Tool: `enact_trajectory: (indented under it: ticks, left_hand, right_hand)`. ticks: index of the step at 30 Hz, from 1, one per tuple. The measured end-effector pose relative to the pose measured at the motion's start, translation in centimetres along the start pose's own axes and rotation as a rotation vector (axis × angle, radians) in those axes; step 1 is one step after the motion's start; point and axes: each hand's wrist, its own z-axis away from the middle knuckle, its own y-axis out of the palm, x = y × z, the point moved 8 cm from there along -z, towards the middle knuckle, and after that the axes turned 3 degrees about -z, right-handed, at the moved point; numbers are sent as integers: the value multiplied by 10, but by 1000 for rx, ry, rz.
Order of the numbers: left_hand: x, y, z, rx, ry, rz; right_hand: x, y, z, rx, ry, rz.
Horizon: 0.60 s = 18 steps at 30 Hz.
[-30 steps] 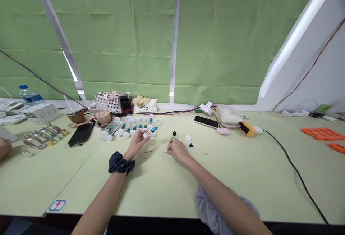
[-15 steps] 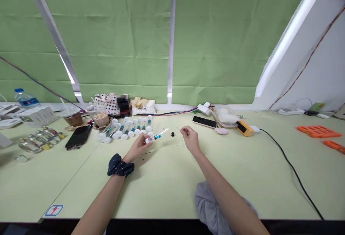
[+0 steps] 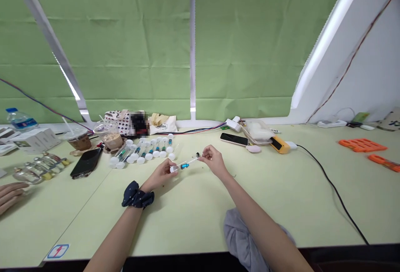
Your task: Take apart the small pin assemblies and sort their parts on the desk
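Observation:
My left hand is closed around the white round end of a slim clear tube with a blue part in its middle. The tube slants up to the right. At its far end, my right hand is closed in a pinch; what lies between its fingertips is too small to make out. A small black round piece shows just behind the tube's far end. Beyond my left hand lie several similar clear tubes with white round ends and blue or green parts, side by side.
Left of the tubes are drink cups, a black phone and glass bottles. Another person's hand rests at the left edge. Rightward lie a phone, a yellow meter, a black cable and orange pieces.
My right hand has moved left to the tube's far end, where the two hands are now close together. Another person's hand has appeared at the left edge. The view has shifted slightly.

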Motion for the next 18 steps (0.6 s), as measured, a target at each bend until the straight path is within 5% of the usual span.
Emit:
enact_trajectory:
  ticks: [8, 12, 18]
  left_hand:
    - [-2, 4, 1, -25, -23, 41]
    - [-5, 3, 1, -32, -28, 51]
    - [-2, -3, 1, -76, -45, 85]
  right_hand:
    - [12, 4, 0, 113, -21, -115]
    - [6, -13, -6, 29, -7, -139]
    - [-34, -50, -8, -105, 153, 596]
